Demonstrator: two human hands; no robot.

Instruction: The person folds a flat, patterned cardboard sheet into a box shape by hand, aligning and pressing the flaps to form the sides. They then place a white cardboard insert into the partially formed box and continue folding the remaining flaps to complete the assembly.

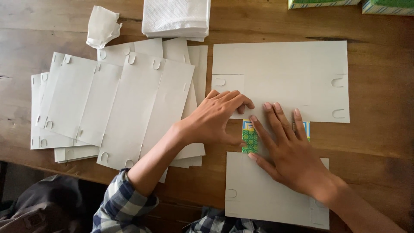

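Head view: I am pressing both hands, left hand [213, 118] and right hand [286, 149], flat, fingers spread, gripping nothing, onto the cardboard blank [280, 82]; it looks light and stiff, best held at the edges.

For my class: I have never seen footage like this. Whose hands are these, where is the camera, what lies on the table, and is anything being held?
There is one picture, from a camera worn on a person's head, looking down at their own bare hands. No machine is involved. The left hand and right hand press flat on a grey unfolded cardboard box blank, whose green patterned flap shows between them. Neither hand lifts anything. To the left lies a loose stack of similar blanks. On the far side of the wooden table sit folded white tissues and a crumpled tissue.
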